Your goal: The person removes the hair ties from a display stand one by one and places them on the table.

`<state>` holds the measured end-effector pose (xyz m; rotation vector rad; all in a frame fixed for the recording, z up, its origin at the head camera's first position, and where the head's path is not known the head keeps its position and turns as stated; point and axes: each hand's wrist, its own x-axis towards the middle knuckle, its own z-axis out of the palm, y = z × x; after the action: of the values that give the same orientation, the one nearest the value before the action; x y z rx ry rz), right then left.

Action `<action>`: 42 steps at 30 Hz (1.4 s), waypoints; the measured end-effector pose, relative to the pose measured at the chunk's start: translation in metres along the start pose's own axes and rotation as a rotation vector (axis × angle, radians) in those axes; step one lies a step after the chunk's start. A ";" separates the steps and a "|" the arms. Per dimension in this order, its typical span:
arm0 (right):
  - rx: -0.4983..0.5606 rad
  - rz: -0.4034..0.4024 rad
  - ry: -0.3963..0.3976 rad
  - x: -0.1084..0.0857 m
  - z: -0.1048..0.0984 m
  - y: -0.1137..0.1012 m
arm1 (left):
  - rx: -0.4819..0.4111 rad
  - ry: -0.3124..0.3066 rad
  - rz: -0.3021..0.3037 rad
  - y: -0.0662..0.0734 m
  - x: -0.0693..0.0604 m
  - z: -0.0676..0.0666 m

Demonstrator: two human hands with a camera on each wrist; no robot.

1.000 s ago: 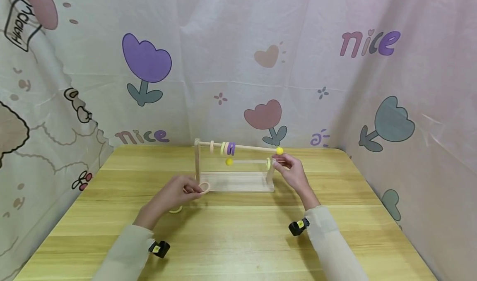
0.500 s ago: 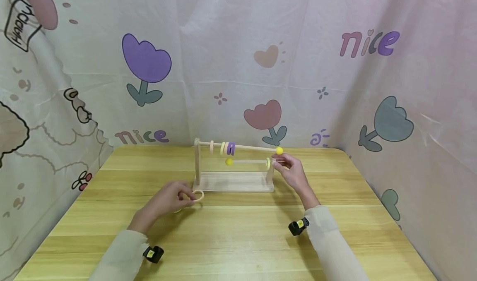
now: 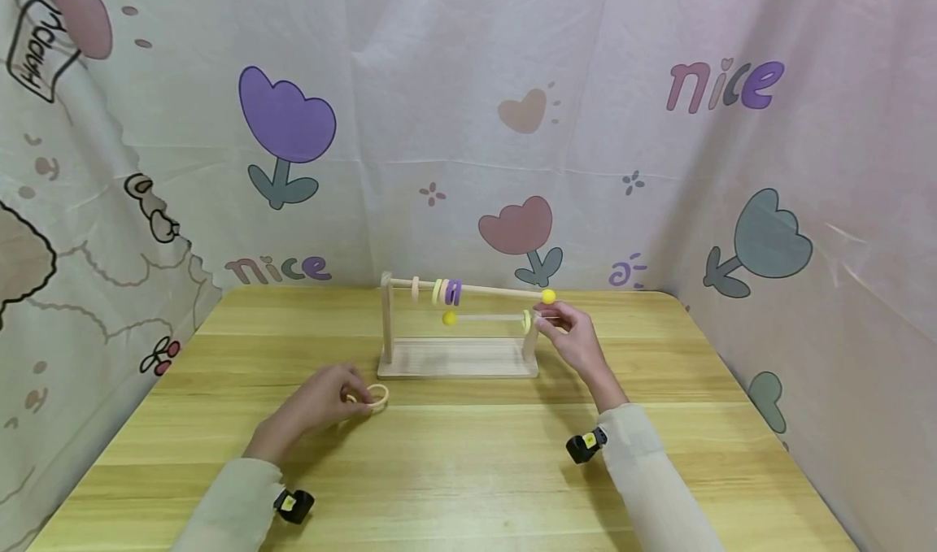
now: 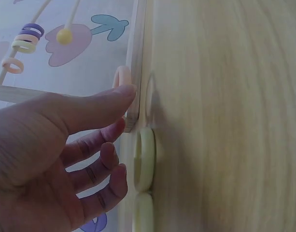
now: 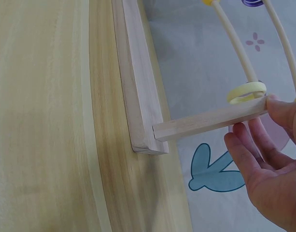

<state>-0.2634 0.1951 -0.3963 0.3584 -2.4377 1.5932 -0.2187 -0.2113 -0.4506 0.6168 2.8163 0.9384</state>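
A pale two-post wooden rack (image 3: 457,358) stood on the light-brown wooden surface (image 3: 483,471), ahead and right of the left hand (image 3: 322,402), against the right hand (image 3: 576,341); two round pale-yellow rings (image 4: 148,159) lay near the left hand.

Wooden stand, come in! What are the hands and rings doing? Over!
Left hand pinching peach ring. Right hand gripping right post of wooden stand. Two pale yellow rings on table near left hand; nothing plainly blocking.
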 end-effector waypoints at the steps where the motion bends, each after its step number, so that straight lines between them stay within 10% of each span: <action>1: 0.000 0.002 0.001 0.000 0.000 0.000 | -0.002 -0.001 0.001 -0.001 0.000 0.000; 42: 0.023 -0.013 0.006 0.001 -0.001 0.001 | -0.022 -0.063 0.013 -0.004 -0.002 -0.002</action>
<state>-0.2651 0.1961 -0.3970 0.3713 -2.4095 1.6160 -0.2189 -0.2161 -0.4517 0.6512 2.7464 0.9344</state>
